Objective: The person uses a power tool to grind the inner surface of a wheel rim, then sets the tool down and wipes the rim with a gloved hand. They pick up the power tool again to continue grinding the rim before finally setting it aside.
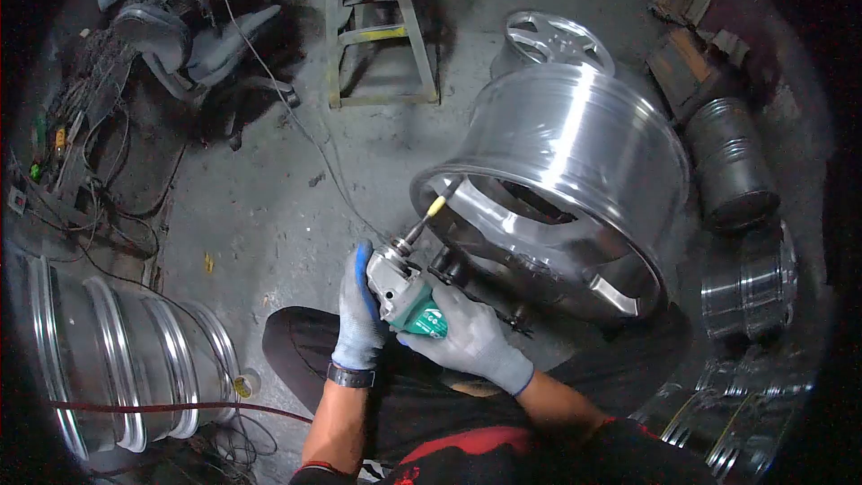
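Observation:
Both my gloved hands hold a green angle grinder above my lap. My left hand is closed along the side of its silver head, thumb side up. My right hand wraps round the green body from the other side. A long spindle attachment with a yellow band sticks out from the head. Its dark tip overlaps the near lip of a large polished wheel rim, which lies on its side with its spoked face toward me. A dark support shows below the rim's face.
A smaller spoked wheel sits behind the rim. Stacked rims stand at left, and more rims at right near a metal drum. A metal stand and an office chair are farther off. A cord crosses the floor.

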The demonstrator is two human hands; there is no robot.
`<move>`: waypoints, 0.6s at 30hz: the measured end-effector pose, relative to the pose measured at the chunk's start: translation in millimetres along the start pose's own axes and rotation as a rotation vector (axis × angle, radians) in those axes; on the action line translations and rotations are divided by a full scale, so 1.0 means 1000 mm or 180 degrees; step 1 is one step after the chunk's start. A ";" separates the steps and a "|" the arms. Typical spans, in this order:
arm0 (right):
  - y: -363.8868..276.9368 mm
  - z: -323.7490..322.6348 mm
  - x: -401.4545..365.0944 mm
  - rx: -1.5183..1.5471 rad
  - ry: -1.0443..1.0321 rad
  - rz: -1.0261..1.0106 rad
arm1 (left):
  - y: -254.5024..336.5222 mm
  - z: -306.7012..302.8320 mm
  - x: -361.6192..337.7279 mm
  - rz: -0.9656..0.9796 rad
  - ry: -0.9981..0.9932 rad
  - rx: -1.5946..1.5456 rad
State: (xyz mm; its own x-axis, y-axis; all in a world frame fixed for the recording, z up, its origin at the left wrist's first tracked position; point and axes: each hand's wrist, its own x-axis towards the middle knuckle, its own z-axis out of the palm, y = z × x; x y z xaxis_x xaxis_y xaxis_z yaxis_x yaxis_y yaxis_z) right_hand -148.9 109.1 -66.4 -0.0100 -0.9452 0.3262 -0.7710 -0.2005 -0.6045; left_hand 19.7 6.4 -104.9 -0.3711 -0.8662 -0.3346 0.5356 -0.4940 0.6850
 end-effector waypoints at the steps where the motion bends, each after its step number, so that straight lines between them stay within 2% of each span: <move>1: 0.001 0.001 0.000 -0.0005 -0.0003 0.0000 | -0.001 0.003 -0.001 0.0195 0.0087 0.0137; 2: 0.003 0.003 -0.002 0.0091 0.0097 -0.0009 | -0.004 0.007 -0.003 0.0191 0.0086 0.0130; 4: 0.004 0.003 -0.004 0.0176 0.0190 -0.0008 | -0.006 0.022 -0.013 0.1938 0.0161 0.2472; 5: 0.003 0.001 -0.004 0.0128 0.0163 -0.0001 | -0.010 0.015 -0.008 0.1939 0.0160 0.2471; 7: 0.004 0.001 -0.003 0.0093 0.0148 0.0007 | -0.018 -0.010 0.007 0.0412 0.0254 0.0614; 8: 0.005 0.001 -0.003 0.0071 0.0127 -0.0084 | -0.013 -0.013 0.007 0.0413 0.0248 0.0632; 10: 0.005 0.001 -0.001 0.0051 0.0117 -0.0170 | -0.007 -0.019 0.007 -0.0245 -0.0206 -0.0406; 11: 0.003 0.000 -0.001 0.0065 0.0062 -0.0094 | -0.010 -0.021 0.010 -0.0252 -0.0208 -0.0404; 13: 0.002 -0.001 -0.001 0.0064 0.0003 -0.0008 | -0.023 -0.022 0.016 0.0195 0.0301 0.0447; 14: 0.003 0.001 -0.001 0.0082 0.0100 -0.0039 | -0.021 -0.006 0.011 0.0186 0.0294 0.0441; 16: 0.005 0.003 -0.002 0.0105 0.0200 -0.0080 | -0.016 0.024 0.000 0.1852 0.0608 0.2178; 17: 0.006 0.004 -0.003 0.0132 0.0141 -0.0004 | -0.010 0.024 0.002 0.1861 0.0611 0.2182; 18: 0.006 0.005 -0.003 0.0166 0.0085 0.0074 | -0.001 0.021 0.003 0.0775 0.0409 0.0895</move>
State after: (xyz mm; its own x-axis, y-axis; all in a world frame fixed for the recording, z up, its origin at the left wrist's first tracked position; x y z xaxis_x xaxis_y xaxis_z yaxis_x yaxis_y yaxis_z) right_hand -150.6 109.7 -75.1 -0.0451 -0.9427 0.3305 -0.7362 -0.1923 -0.6489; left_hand 1.9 5.5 -92.9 -0.1510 -0.9667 -0.2065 0.3608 -0.2484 0.8990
